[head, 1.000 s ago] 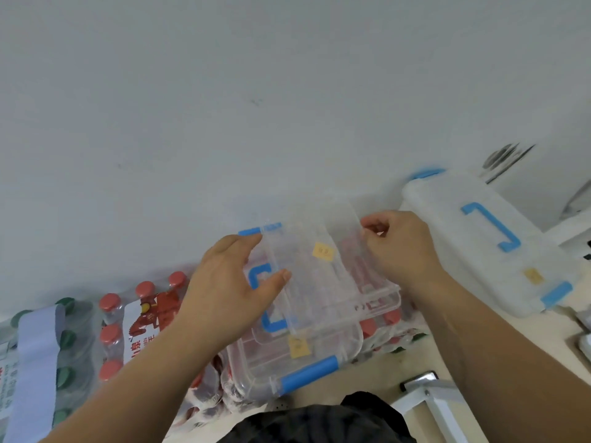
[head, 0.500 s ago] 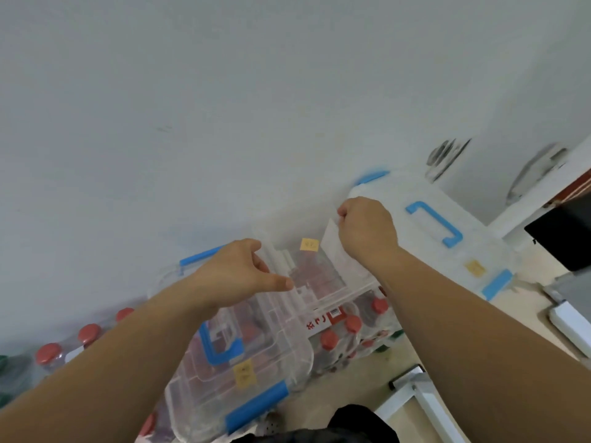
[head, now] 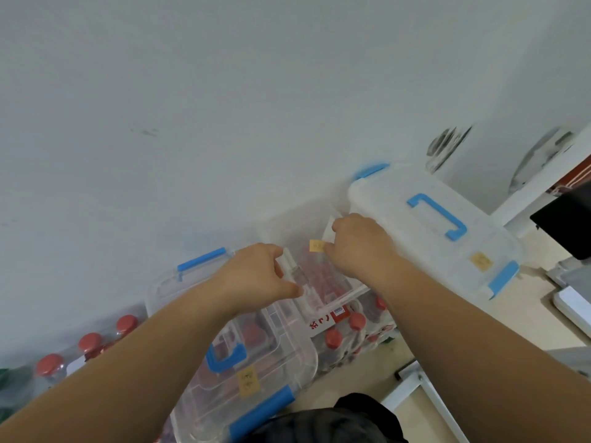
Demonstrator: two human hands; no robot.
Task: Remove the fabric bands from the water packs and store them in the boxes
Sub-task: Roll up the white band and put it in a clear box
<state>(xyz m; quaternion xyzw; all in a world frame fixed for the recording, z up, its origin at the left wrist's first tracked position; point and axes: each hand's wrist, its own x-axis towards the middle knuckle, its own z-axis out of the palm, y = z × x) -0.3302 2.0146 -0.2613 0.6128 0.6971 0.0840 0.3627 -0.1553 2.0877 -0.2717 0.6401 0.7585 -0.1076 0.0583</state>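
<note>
A small clear open box (head: 323, 282) with a yellow sticker rests on a shrink-wrapped water pack (head: 351, 326) of red-capped bottles. My left hand (head: 256, 278) grips the box's left rim. At the far right rim, my right hand (head: 359, 251) has its fingers curled over the edge, and a white strip (head: 329, 231) shows beside them; I cannot tell if it is a fabric band. To the left lies a lidded clear box (head: 275, 356) with blue latches and handle, partly under my left forearm. Red-capped bottles of a second pack (head: 91, 343) stand at the lower left.
A large translucent lidded box (head: 447, 251) with a blue handle stands right of my hands, against the white wall. A white metal frame (head: 415, 382) is on the floor below it. A dark screen (head: 569, 225) and grey items sit at the right edge.
Both hands carried the small clear box off the lidded box, up and to the right toward the large box. The view swung right, pushing the left packs out of frame.
</note>
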